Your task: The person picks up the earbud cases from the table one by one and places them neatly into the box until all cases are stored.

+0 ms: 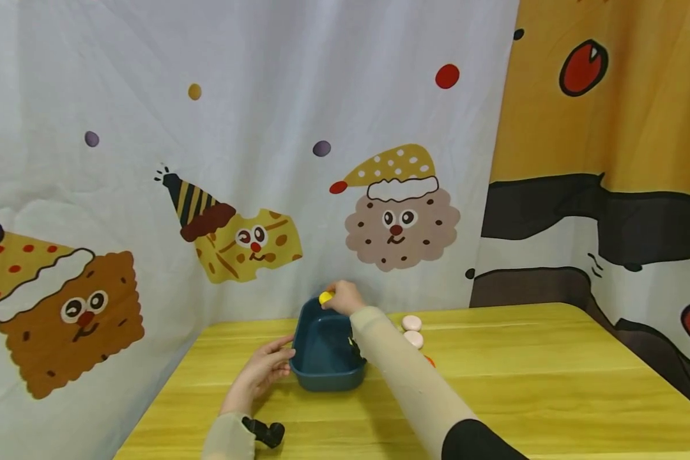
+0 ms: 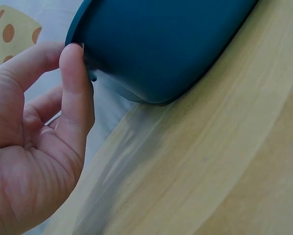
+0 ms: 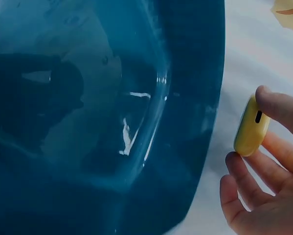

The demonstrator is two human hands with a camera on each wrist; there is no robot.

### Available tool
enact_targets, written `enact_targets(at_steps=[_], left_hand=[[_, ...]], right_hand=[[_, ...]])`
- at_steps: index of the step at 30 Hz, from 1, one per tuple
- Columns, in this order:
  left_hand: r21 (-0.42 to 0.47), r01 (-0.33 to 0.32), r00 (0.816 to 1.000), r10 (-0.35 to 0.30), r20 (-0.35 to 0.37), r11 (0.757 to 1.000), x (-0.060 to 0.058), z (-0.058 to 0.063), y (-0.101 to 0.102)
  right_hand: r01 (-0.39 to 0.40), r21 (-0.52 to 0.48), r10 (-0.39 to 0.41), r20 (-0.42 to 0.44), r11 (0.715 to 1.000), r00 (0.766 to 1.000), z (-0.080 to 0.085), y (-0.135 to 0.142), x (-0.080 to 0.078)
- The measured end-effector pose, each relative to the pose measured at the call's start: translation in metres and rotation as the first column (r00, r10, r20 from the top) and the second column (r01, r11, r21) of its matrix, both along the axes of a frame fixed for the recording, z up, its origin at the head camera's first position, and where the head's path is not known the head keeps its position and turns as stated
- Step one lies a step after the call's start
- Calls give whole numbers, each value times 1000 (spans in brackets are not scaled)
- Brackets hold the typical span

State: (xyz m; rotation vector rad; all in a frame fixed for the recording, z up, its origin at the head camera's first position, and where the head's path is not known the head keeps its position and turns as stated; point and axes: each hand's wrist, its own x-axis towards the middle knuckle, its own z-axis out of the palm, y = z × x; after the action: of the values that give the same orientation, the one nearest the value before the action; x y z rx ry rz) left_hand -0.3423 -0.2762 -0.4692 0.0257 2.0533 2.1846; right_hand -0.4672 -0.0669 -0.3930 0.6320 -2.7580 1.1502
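Right wrist view: the yellow piece (image 3: 252,131) sits pinched between right fingers (image 3: 249,183) parted by its length.

Counting one glossy teal tub (image 1: 329,382), one small rounded yellow piece (image 3: 251,132), two pale pink round pieces (image 1: 412,323), at least one orange-red piece (image 1: 430,361), mostly hidden tho. Also got one bare left hand (image 1: 266,365), one bare right hand (image 1: 347,297), one yellow wood-grain table (image 1: 552,383), three hat-wearing cartoon faces (image 1: 401,230).

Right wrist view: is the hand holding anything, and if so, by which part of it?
Yes: the right hand pinches a small yellow object by its two rounded ends, thumb at the upper end, fingertip at the lower.
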Motion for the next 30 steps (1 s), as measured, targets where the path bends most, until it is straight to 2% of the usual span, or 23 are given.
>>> enact_targets(at_steps=[5, 10, 30], left_hand=[[3, 10, 1000, -10, -6, 1000, -1, 1, 0], [-3, -17, 1000, 17, -2, 1000, -1, 1, 2], [-4, -24, 1000, 24, 13, 1000, 0, 2, 2]], right_hand=[[36, -31, -35, 32, 999, 999, -3, -7, 3], [40, -48, -36, 67, 998, 997, -8, -10, 5], [87, -109, -73, 124, 990, 990, -23, -13, -1]])
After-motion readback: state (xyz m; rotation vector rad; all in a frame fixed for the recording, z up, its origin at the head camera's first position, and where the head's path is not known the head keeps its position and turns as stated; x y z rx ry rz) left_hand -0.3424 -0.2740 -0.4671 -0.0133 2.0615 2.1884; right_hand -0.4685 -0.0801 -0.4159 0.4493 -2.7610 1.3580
